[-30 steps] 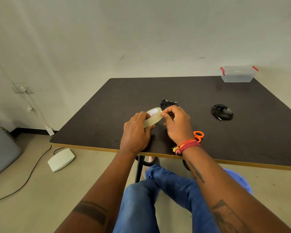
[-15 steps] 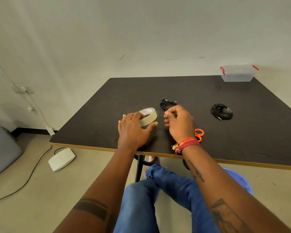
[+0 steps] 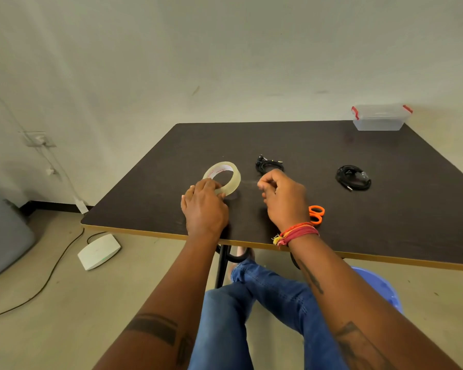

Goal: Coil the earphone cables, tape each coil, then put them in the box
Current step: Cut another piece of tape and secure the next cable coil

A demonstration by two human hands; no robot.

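Observation:
A roll of clear tape [image 3: 236, 179] stands tilted on the dark table [image 3: 318, 141]. My left hand [image 3: 205, 206] grips its near rim. My right hand [image 3: 285, 198] is curled to the right of the roll and pinches the tape's free end; a faint clear strip runs from the roll to its fingertips. One black coiled earphone cable [image 3: 267, 164] lies just beyond my right hand. A second black coil [image 3: 353, 178] lies further right. The clear box [image 3: 380, 119] with red clips and its lid on sits at the table's far right corner.
Orange-handled scissors [image 3: 316, 213] lie right of my right wrist, partly hidden by it. My crossed legs in jeans are below the table's near edge. A blue stool [image 3: 382, 287], a white device [image 3: 98, 251] and a floor cable [image 3: 51, 273] are on the floor.
The roll was lifted in both hands; my left hand has brought it down to the table and shifted left. My right hand has drawn away to the right, pulling out a strip of tape.

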